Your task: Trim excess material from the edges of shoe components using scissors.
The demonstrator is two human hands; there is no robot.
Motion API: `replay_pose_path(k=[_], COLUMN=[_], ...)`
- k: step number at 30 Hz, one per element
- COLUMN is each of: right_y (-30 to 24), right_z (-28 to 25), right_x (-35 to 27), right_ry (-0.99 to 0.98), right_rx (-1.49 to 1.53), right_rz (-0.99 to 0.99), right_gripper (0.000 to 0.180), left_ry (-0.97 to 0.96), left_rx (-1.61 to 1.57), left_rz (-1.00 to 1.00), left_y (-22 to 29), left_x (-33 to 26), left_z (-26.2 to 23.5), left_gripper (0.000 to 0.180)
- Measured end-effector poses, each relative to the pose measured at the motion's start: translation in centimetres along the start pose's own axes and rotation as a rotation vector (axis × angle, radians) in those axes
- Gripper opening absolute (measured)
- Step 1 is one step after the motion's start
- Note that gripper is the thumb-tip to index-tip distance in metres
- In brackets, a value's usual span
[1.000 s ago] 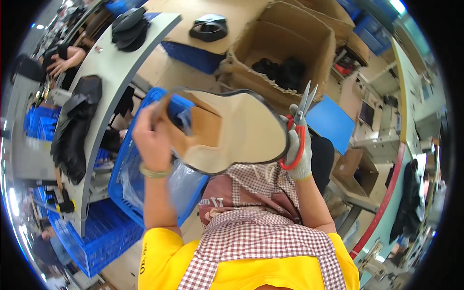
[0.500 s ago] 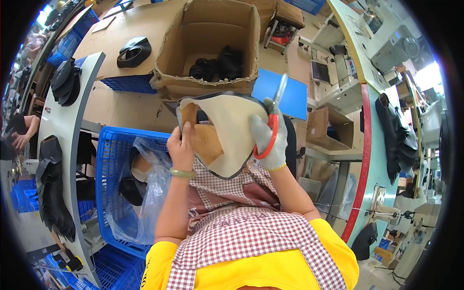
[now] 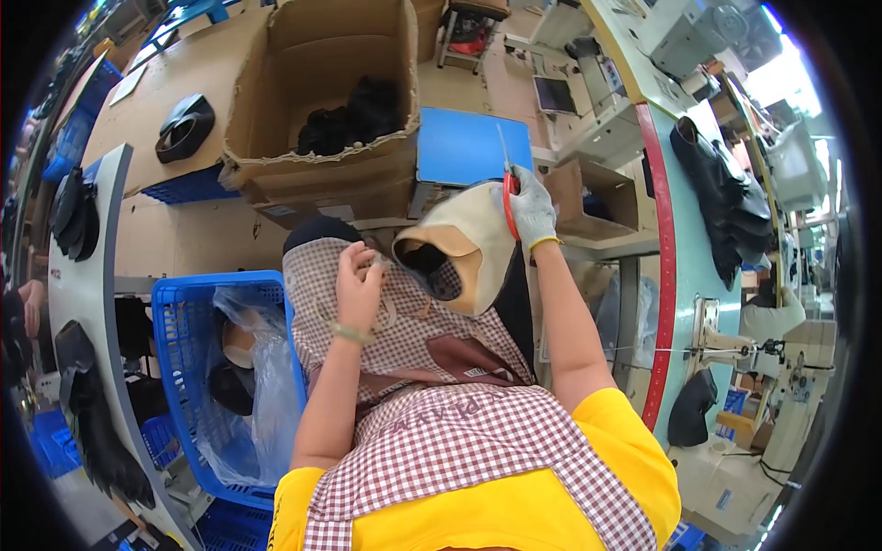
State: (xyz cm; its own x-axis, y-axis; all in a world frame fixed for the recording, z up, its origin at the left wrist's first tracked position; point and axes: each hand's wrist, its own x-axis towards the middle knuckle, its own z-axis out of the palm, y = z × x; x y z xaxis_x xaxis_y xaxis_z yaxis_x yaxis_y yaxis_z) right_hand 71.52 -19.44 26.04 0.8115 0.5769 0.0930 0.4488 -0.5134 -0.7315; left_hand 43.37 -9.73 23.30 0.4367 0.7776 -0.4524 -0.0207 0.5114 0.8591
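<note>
Hanging from right hand, beige shoe upper; left hand apart.

Scissor blades a pale, indistinct blur

Bright light fills the room around us, white glare burning out the upper right. Shade gathers inside the cardboard box. The scissors have smeared blades; the white bench bows leftward, and blackness swallows the corners.
</note>
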Motion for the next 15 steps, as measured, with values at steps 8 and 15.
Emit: replay_pose_path(k=[8,15], right_y=[-2.6,-4.8], right_z=[0.3,-2.5], right_x=[1.2,1.1], right_ry=[-0.107,0.160], right_rx=[-0.223,0.799], right_rz=[0.010,0.261], right_gripper=[0.048,0.045], left_ry=[-0.577,-0.321], left_rx=[0.646,0.170], left_rz=[0.323,-0.079], left_y=[-3.1,0.4], left_x=[-4.9,-3.9], left_z=[2.4,1.7], left_gripper=[0.020,0.020])
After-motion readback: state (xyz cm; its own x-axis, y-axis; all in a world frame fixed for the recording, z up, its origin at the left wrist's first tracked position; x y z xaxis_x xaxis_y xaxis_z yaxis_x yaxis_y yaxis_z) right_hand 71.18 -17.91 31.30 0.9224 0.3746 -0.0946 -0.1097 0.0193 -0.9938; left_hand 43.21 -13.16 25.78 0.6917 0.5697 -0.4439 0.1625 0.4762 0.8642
